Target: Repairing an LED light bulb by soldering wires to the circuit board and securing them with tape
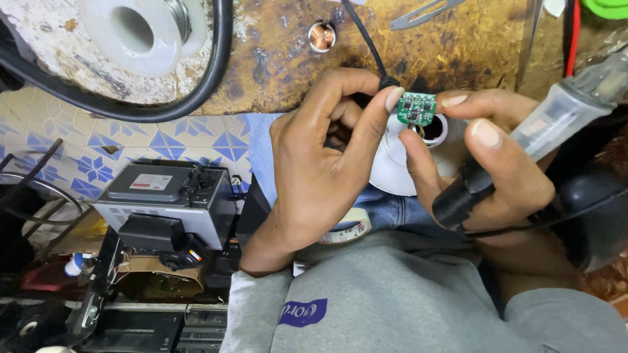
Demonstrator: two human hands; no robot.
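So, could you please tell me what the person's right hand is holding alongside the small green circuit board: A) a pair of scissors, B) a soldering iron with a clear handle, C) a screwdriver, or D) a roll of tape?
B: the right hand grips a soldering iron with a black grip and clear handle, while both hands pinch the green circuit board, the left hand from the other side.

1. The small green circuit board [417,108] is seen as matt laminate, studded with dull metal solder points.
2. The white bulb housing [392,171] beneath it looks like smooth, faintly glossy plastic.
3. The soldering iron [517,147] is shown with a clear plastic barrel and a black, matt grip.
4. The workbench [451,46] is worn wood — rough, stained, scorched.
5. The solder spool [140,29] is glossy white plastic.
6. The grey sweatshirt [405,301] is soft, matt cloth.
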